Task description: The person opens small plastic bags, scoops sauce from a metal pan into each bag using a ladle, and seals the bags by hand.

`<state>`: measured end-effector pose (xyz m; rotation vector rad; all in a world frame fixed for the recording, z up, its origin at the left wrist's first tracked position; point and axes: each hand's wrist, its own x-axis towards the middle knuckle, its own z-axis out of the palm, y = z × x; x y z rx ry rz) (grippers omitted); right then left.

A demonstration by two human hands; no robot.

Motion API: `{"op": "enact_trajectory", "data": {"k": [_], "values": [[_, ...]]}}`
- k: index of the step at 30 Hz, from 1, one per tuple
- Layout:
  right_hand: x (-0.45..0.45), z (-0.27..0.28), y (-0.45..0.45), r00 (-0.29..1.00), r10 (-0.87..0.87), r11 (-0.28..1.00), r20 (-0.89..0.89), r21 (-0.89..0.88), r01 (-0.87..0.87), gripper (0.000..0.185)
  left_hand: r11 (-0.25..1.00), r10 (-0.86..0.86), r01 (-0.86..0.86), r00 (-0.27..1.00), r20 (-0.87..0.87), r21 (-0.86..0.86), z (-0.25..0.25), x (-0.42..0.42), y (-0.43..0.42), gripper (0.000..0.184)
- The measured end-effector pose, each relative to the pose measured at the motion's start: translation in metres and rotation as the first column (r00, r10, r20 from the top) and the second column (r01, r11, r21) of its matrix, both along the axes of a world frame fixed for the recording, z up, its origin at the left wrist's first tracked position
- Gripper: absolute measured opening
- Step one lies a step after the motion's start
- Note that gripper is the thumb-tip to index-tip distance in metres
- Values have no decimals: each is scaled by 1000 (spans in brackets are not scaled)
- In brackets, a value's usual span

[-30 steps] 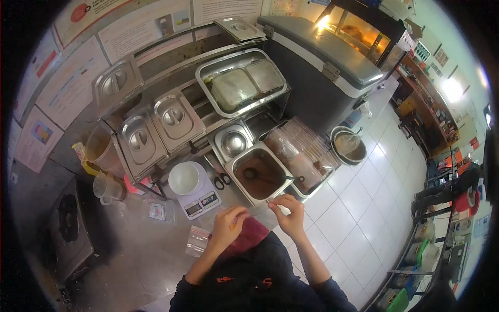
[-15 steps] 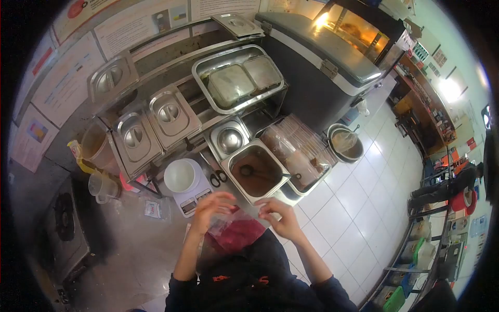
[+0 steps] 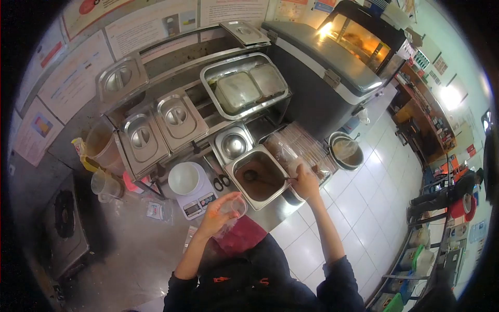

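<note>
L hand (image 3: pixel 217 216) is curled round a clear plastic bag (image 3: pixel 238 207), thin, crinkly & shiny, its mouth a rounded loop near the fingertips; glare & blur make it hard to be sure of the bag's full shape. R hand (image 3: pixel 305 183), well apart from the L, is closed on the handle end of a metal ladle (image 3: pixel 250 175), whose round bowl sits in smooth brown sauce (image 3: pixel 262 190) inside a deep, square-cornered steel pan (image 3: pixel 240 189). Just beside, to the L: black-handled scissors (image 3: pixel 220 181), then a flat digital scale (image 3: pixel 207 199) w/ a round, glossy white bowl (image 3: pixel 184 178) on top. Behind the pan, a smaller steel one w/ a shiny domed piece (image 3: pixel 232 142). Plastic-wrapped stack (image 3: pixel 299 145) lies R of it, ridged & see-through. Soft maroon cloth (image 3: pixel 240 235) shows below the L hand; brushed-metal counter (image 3: pixel 135 260) spreads L, dull w/ streaks.
</note>
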<state>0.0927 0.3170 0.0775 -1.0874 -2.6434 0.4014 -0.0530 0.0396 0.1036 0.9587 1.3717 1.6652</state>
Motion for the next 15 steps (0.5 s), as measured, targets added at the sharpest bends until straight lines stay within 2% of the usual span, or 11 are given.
{"op": "enact_trajectory", "data": {"k": [1,2,3,4,5,7,8,11,13,14,15], "values": [[2,-1,0,999,47,996,-26,82,-44,36,997,48,-51,998,39,54,-3,0,0,42],[4,1,6,998,51,995,-24,82,-49,36,989,94,-102,992,82,103,-4,1,-1,45],[8,3,12,987,160,975,9,158,-159,31,989,97,-105,992,85,102,-5,-1,-1,45],[10,6,15,964,262,936,50,229,-267,26,975,184,-171,979,-83,139,-5,-5,0,48],[10,5,16,963,265,935,53,229,-269,26,955,270,-228,931,-245,187,-5,-6,1,51],[11,0,20,931,334,926,-148,235,-295,15,944,325,-288,902,-286,164,-4,-7,-1,52],[11,-6,21,931,335,925,-146,236,-296,15,928,373,-344,867,-330,143,-3,-7,-1,52],[11,-13,10,923,353,929,-150,170,-328,9,921,389,-376,898,-207,100,-12,-10,1,51],[10,-10,-2,887,305,920,-347,-133,-368,12,924,383,-374,906,-181,84,-15,-12,4,51],[11,-16,-1,886,305,920,-348,-133,-369,12,926,378,-371,913,-154,68,-17,-13,6,51],[12,-26,2,900,223,909,-374,-253,-330,13,926,378,-372,912,-156,70,-25,-15,8,51]]}}
